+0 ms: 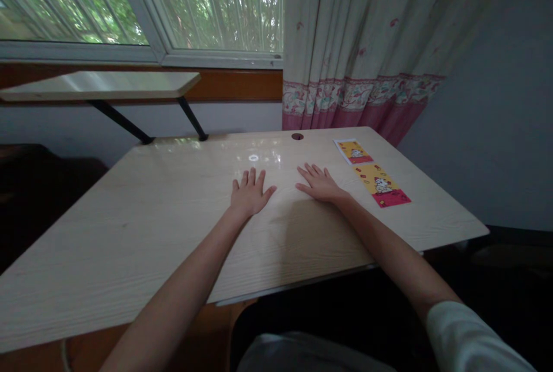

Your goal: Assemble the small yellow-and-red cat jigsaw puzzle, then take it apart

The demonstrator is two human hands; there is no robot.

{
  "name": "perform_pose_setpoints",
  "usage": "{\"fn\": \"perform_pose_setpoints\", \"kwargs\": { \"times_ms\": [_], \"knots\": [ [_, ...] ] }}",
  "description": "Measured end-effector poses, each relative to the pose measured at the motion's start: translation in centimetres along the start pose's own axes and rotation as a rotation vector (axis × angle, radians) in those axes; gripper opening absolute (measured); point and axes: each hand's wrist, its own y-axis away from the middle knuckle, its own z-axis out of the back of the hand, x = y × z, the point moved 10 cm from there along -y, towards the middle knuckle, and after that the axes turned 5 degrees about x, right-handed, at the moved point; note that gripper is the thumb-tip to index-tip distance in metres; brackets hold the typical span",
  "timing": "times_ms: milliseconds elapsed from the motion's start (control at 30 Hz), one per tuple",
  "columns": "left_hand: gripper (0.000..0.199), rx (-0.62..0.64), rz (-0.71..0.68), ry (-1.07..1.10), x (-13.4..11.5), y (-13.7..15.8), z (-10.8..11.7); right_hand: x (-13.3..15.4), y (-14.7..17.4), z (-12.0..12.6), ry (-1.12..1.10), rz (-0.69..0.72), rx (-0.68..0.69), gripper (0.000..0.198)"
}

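Note:
My left hand [250, 194] lies flat, palm down, on the pale wooden desk [129, 216], its fingers spread and nothing in them. To its right, my right hand [320, 183] rests palm down on the same desktop, fingers apart, also holding nothing. Two printed cards lie beyond and to the right of my right hand, apart from it. The smaller card [355, 152] is yellow and red with a white edge. Closer to me, the larger card [382, 186] shows a white cartoon figure on yellow and pinkish red.
A raised shelf [103, 85] on black legs stands at the desk's back left. Near the back edge is a round dark cable hole [298, 136]. Behind the desk hang a patterned curtain [341, 44] and a barred window [216, 9]. A wall [488, 118] rises on the right.

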Motion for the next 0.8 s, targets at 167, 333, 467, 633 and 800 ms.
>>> {"fn": "perform_pose_setpoints", "kwargs": {
  "times_ms": [167, 333, 467, 633, 800],
  "knots": [
    [0.075, 0.009, -0.002, 0.012, 0.0, -0.1, -0.1, -0.1, -0.1, -0.1, -0.004, 0.006, 0.000, 0.074],
    [0.075, 0.004, -0.011, 0.012, -0.1, -0.1, 0.0, -0.1, -0.2, -0.2, -0.026, 0.006, 0.004, 0.074],
    [0.073, 0.008, -0.004, 0.008, 0.1, 0.0, 0.0, 0.1, -0.1, 0.1, -0.043, 0.029, -0.032, 0.073],
    [0.070, 0.013, 0.003, -0.011, -0.2, 0.3, 0.6, -0.2, 1.2, 3.5, -0.155, 0.139, -0.345, 0.047],
    [0.062, -0.016, -0.106, -0.086, -3.9, 2.1, 5.3, -1.5, 2.9, 6.3, -0.255, 0.196, -0.622, 0.027]
  ]
}}
